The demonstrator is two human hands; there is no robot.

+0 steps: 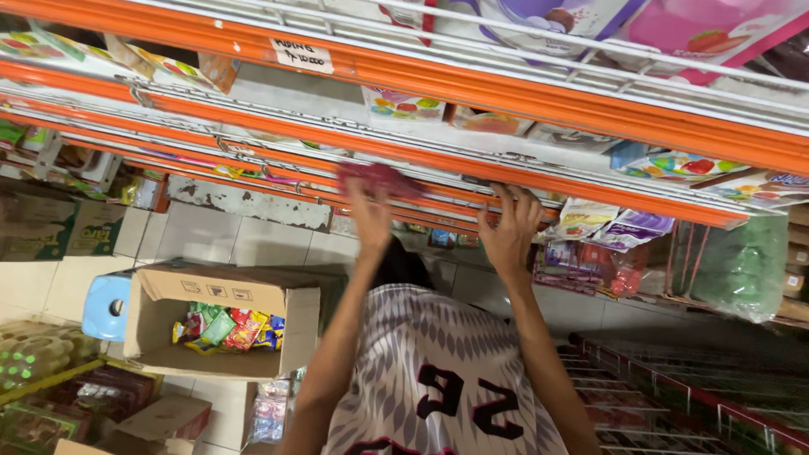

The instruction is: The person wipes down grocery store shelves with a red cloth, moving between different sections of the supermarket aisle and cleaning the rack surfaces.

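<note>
Two bare hands are seen raised at the shelving: the left hand (372, 221) and the right hand (508, 232). One blurred pinkish-red packet (381, 177) is held by the left hand. One open brown cardboard box (221, 291) is counted on the floor, one loose heap of multicoloured snack packets (229, 329) is contained in it, and one pale blue plastic stool (105, 305) is seen just beside it.

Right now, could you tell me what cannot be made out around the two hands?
- Pink thing at the left hand: motion-blurred, so its kind and the grip are unclear.
- Right hand on the orange rail: palm faces away, so the hold is unclear.
- Packets in the box: too small to tell.
- Top packs: cut off by the upper edge.
</note>
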